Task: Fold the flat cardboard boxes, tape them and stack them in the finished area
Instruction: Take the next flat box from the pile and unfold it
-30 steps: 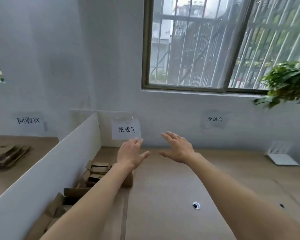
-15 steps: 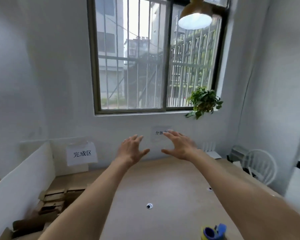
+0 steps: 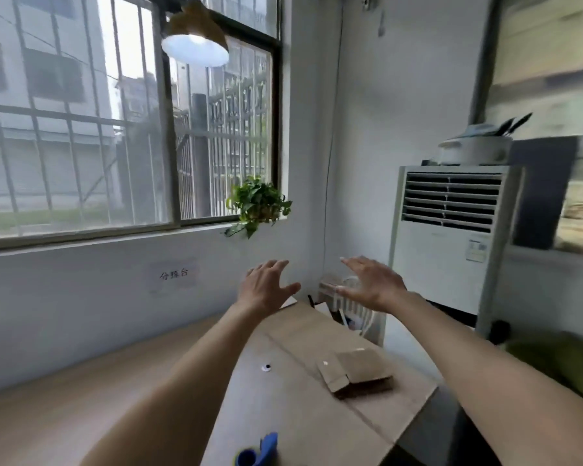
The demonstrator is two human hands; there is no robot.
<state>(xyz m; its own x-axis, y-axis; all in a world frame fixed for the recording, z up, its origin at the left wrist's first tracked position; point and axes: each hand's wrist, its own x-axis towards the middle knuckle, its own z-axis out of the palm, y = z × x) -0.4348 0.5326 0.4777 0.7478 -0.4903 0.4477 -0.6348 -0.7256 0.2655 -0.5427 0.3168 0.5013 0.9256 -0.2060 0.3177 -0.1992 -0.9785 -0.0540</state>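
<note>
A small stack of flat cardboard boxes [image 3: 357,373] lies on the wooden table [image 3: 300,418] near its right edge. A blue tape dispenser [image 3: 258,452] pokes up at the bottom edge of the view. My left hand [image 3: 266,285] and my right hand [image 3: 372,282] are both stretched out ahead, raised above the table's far end, palms facing each other and fingers spread. Neither hand holds anything. The flat boxes lie below and nearer to me than my right hand.
A white floor-standing air conditioner [image 3: 448,237] stands at the right past the table's edge. A white chair [image 3: 357,307] sits beyond the far corner. A paper label [image 3: 174,274] hangs on the wall under the window, with a green plant [image 3: 258,203] on the sill.
The view has swung right, away from the finished-area bin with folded boxes, to the table's right end. Both empty hands stayed raised in front; the flat stack and air conditioner came into view.
</note>
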